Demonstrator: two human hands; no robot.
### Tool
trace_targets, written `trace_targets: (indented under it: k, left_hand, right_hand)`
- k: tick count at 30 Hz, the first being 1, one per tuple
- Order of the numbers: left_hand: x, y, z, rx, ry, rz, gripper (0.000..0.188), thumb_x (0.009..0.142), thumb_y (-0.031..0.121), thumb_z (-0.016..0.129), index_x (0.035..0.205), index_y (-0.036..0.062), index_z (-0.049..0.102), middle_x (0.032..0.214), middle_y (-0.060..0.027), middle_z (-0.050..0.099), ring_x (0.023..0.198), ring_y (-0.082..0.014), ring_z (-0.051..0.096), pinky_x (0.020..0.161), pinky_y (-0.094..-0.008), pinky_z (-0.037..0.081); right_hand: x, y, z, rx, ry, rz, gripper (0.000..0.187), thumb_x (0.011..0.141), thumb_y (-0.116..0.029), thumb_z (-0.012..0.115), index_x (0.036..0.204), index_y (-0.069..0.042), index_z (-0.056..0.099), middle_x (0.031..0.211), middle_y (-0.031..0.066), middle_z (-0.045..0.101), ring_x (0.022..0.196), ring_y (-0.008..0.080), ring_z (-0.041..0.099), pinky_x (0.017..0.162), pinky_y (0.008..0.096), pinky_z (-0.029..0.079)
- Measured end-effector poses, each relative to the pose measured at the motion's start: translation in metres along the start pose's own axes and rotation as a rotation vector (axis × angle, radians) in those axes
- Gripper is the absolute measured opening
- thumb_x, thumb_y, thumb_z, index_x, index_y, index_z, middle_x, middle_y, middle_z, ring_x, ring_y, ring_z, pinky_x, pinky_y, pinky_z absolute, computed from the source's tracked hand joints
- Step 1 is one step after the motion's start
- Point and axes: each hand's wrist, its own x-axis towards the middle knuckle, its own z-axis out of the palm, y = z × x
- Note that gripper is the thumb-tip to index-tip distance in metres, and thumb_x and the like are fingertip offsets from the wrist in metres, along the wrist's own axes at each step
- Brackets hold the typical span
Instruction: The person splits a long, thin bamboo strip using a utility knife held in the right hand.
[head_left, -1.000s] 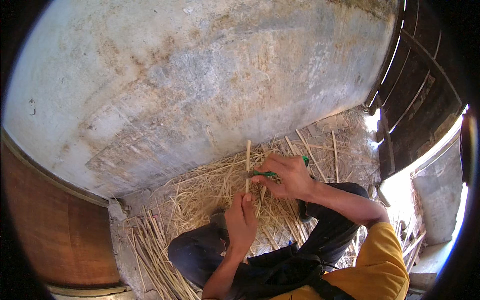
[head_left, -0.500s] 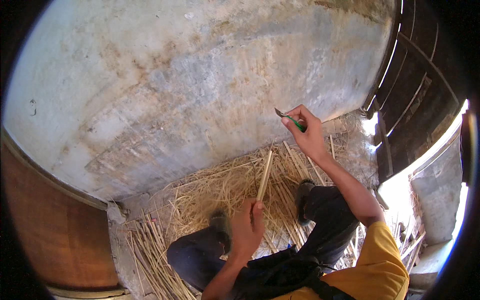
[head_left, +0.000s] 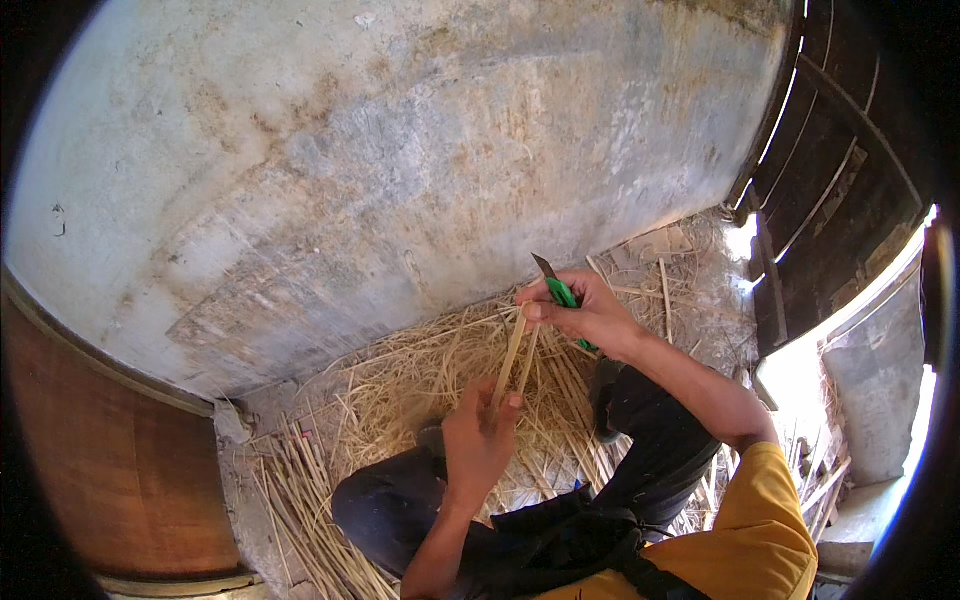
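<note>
Pale, flat bamboo strips [head_left: 512,352] rise from my left hand [head_left: 478,440], which is closed around their lower ends. They stand slightly apart, with a narrow gap between them. At their upper ends, my right hand [head_left: 580,312] pinches them between thumb and finger. The same right hand also keeps a knife with a green handle [head_left: 562,292] tucked in its fingers. The dark blade [head_left: 543,265] points up and left, clear of the strips. Part of the handle is hidden by the fingers.
Thin shavings [head_left: 400,375] cover the floor between my feet and the stained wall [head_left: 400,170]. A bundle of long strips [head_left: 315,500] lies at my left, near a brown wooden panel [head_left: 110,460]. Dark boards [head_left: 840,150] stand at the far right.
My right hand has come down and left with the knife, and now grips the upper ends of the strips. The strips have spread apart. My left hand has stayed nearly in place.
</note>
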Motion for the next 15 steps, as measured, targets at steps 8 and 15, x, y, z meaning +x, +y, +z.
trace_targets:
  k: [8,15]
  left_hand:
    - [0.004,0.007,-0.005,-0.086,0.034,-0.047,0.016,0.101,0.01,0.063,0.11,-0.0023,0.063,0.077,-0.0079,0.069,0.056,-0.0088,0.061,0.048,-0.0257,0.048]
    - [0.003,0.003,-0.005,-0.17,0.035,-0.072,0.014,0.1,0.009,0.064,0.109,-0.0022,0.064,0.077,-0.0088,0.069,0.055,-0.0088,0.061,0.046,-0.0254,0.047]
  right_hand:
    - [0.0,0.007,0.0,0.008,-0.064,-0.003,0.026,0.097,-0.021,0.07,0.117,-0.004,0.072,0.092,0.0022,0.075,0.072,0.0057,0.062,0.065,0.0234,0.047]
    - [0.001,0.013,0.001,0.057,-0.096,-0.015,0.026,0.101,-0.022,0.064,0.12,-0.007,0.072,0.087,-0.0017,0.074,0.055,0.0001,0.043,0.048,0.0199,0.032]
